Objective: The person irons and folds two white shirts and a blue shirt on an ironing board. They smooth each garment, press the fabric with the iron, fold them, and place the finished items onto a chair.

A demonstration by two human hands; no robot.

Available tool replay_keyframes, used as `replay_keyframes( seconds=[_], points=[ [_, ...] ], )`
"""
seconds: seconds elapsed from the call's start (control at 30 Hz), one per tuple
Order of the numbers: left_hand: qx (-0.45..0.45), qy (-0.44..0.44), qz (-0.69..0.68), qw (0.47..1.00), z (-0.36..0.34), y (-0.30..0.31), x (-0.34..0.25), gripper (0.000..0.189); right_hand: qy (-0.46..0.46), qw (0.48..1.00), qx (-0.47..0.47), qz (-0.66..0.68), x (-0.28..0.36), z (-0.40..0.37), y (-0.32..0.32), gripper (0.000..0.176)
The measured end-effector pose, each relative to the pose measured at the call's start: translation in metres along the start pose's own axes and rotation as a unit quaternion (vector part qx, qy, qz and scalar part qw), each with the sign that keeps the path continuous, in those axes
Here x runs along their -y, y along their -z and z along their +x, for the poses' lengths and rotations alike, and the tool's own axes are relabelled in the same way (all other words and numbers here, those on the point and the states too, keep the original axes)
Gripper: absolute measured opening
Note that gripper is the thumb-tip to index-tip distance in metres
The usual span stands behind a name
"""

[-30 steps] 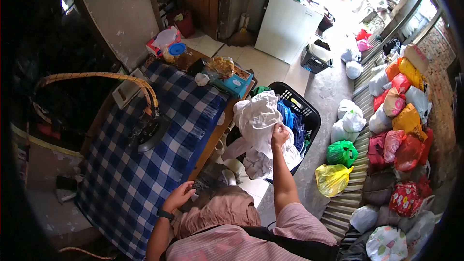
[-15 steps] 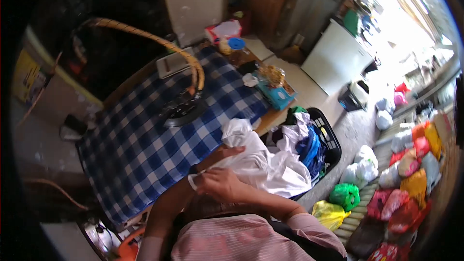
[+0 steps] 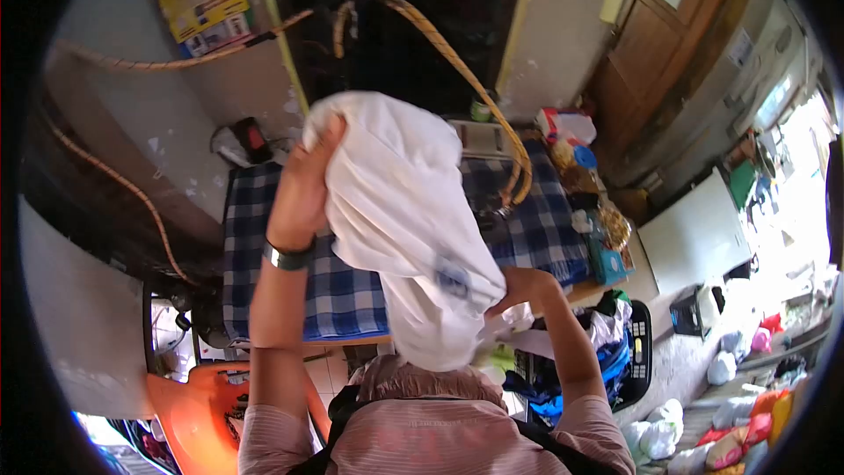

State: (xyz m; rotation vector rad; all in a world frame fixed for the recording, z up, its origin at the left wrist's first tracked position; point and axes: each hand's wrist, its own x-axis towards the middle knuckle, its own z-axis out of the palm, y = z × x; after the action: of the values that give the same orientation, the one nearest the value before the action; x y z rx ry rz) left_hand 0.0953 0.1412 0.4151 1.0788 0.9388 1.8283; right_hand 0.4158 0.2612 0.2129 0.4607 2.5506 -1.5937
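A white cloth (image 3: 400,202) hangs in loose folds between my two hands, above the blue-and-white checked cloth (image 3: 343,295) on the table. My left hand (image 3: 308,180) grips its upper left side, thumb in front; a dark band is on that wrist. At the lower right edge of the white cloth, my right hand (image 3: 523,288) is closed on it, with its fingertips partly hidden. A small dark print shows near the lower right of the white fabric. The iron (image 3: 492,211) stands behind it on the checked cloth, mostly hidden, with an orange cord rising from it.
A black basket (image 3: 643,356) of clothes is right of the table. An orange chair (image 3: 189,413) stands at the lower left. A blue packet (image 3: 608,262) and a bag of snacks (image 3: 614,227) lie at the table's right end. Plastic bags (image 3: 655,431) are on the floor at right.
The white cloth has been lifted from beside the basket to above the table. Both hands, which were close together, are now apart and hold it. The view has turned toward the wall.
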Motion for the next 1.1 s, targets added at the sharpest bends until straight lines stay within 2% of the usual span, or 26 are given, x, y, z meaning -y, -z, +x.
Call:
replay_keyframes(
  seconds=[0.07, 0.1, 0.13, 0.17, 0.2, 0.23, 0.3, 0.33, 0.37, 0.43, 0.47, 0.5, 0.57, 0.6, 0.63, 0.67, 0.7, 0.77, 0.8, 0.83, 0.87, 0.9, 0.97, 1.03, 1.07, 1.1],
  points=[
    [-0.075, -0.069, 0.049, 0.994, 0.01, 0.041, -0.029, 0.033, -0.178, 0.96, -0.145, -0.162, 0.03, 0.009, 0.023, 0.049],
    [-0.097, -0.108, 0.082, 0.986, 0.014, 0.066, -0.041, 0.034, -0.125, 0.916, -0.293, -0.246, 0.028, 0.012, 0.029, 0.03],
    [-0.145, -0.14, 0.16, 0.966, 0.018, 0.087, -0.058, 0.035, -0.009, 0.889, -0.431, -0.156, 0.066, 0.02, 0.033, 0.028],
    [-0.191, -0.169, 0.234, 0.938, 0.023, 0.109, -0.074, 0.036, -0.013, 0.846, -0.513, -0.143, 0.097, 0.03, 0.036, 0.028],
    [-0.215, -0.199, 0.259, 0.921, 0.026, 0.139, -0.089, 0.036, 0.012, 0.815, -0.542, -0.206, 0.125, 0.038, 0.042, 0.029],
    [-0.236, -0.225, 0.283, 0.902, 0.026, 0.171, -0.102, 0.036, 0.035, 0.778, -0.569, -0.266, 0.143, 0.049, 0.045, 0.031],
    [-0.266, -0.297, 0.25, 0.882, 0.012, 0.227, -0.113, 0.028, 0.064, 0.763, -0.572, -0.294, 0.156, 0.075, 0.043, 0.03],
    [-0.259, -0.273, 0.273, 0.885, -0.003, 0.285, -0.12, 0.024, 0.092, 0.749, -0.574, -0.319, 0.16, 0.086, 0.039, 0.03],
    [-0.25, -0.247, 0.297, 0.888, -0.02, 0.34, -0.119, 0.022, 0.096, 0.777, -0.532, -0.323, 0.162, 0.095, 0.03, 0.028],
    [-0.141, -0.35, 0.101, 0.921, -0.077, 0.381, -0.088, 0.028, 0.141, 0.881, -0.359, -0.274, 0.17, 0.104, 0.019, 0.025],
    [-0.293, -0.296, 0.075, 0.906, -0.099, 0.385, -0.077, 0.031, 0.152, 0.918, -0.269, -0.25, 0.156, 0.108, 0.02, 0.021],
    [-0.438, -0.236, 0.05, 0.866, -0.119, 0.389, -0.066, 0.034, 0.148, 0.921, -0.264, -0.245, 0.131, 0.115, 0.023, 0.021],
    [-0.422, -0.001, 0.055, 0.905, -0.171, 0.447, -0.016, 0.039, 0.041, 0.867, -0.408, -0.284, 0.069, 0.127, 0.032, 0.024],
    [-0.338, 0.178, 0.108, 0.918, -0.201, 0.502, 0.029, 0.04, -0.018, 0.84, -0.409, -0.357, 0.047, 0.131, 0.043, 0.041],
    [-0.24, 0.348, 0.151, 0.894, -0.225, 0.538, 0.064, 0.04, -0.046, 0.834, -0.374, -0.403, 0.024, 0.131, 0.048, 0.058],
    [-0.191, 0.308, 0.345, 0.866, -0.235, 0.516, 0.084, 0.039, -0.058, 0.845, -0.348, -0.402, -0.006, 0.136, 0.047, 0.061],
    [-0.135, 0.257, 0.524, 0.8, -0.24, 0.481, 0.106, 0.038, -0.068, 0.855, -0.321, -0.401, -0.026, 0.139, 0.044, 0.063],
    [-0.211, 0.189, 0.511, 0.811, -0.263, 0.438, 0.141, 0.039, -0.073, 0.867, -0.272, -0.411, -0.031, 0.14, 0.045, 0.058],
    [-0.224, 0.192, 0.51, 0.808, -0.273, 0.424, 0.158, 0.039, -0.083, 0.874, -0.233, -0.417, -0.033, 0.141, 0.047, 0.054],
    [-0.285, 0.159, 0.657, 0.68, -0.28, 0.414, 0.174, 0.044, -0.074, 0.876, -0.227, -0.418, -0.041, 0.142, 0.051, 0.054],
    [-0.33, 0.121, 0.778, 0.522, -0.287, 0.406, 0.183, 0.051, -0.075, 0.866, -0.25, -0.426, -0.054, 0.141, 0.055, 0.05],
    [-0.334, 0.122, 0.779, 0.516, -0.291, 0.395, 0.187, 0.051, -0.076, 0.855, -0.274, -0.433, -0.063, 0.141, 0.058, 0.046],
    [-0.502, 0.176, 0.7, 0.477, -0.3, 0.375, 0.193, 0.061, -0.051, 0.86, -0.299, -0.41, -0.07, 0.147, 0.064, 0.037],
    [-0.531, 0.148, 0.684, 0.478, -0.318, 0.38, 0.206, 0.061, -0.087, 0.759, -0.435, -0.477, -0.067, 0.166, 0.062, 0.033],
    [-0.548, 0.146, 0.646, 0.511, -0.327, 0.388, 0.215, 0.06, -0.029, 0.696, -0.543, -0.469, -0.053, 0.185, 0.05, 0.032],
    [-0.565, 0.141, 0.607, 0.541, -0.337, 0.391, 0.221, 0.058, -0.018, 0.722, -0.515, -0.462, -0.017, 0.203, 0.022, 0.035]
  ],
)
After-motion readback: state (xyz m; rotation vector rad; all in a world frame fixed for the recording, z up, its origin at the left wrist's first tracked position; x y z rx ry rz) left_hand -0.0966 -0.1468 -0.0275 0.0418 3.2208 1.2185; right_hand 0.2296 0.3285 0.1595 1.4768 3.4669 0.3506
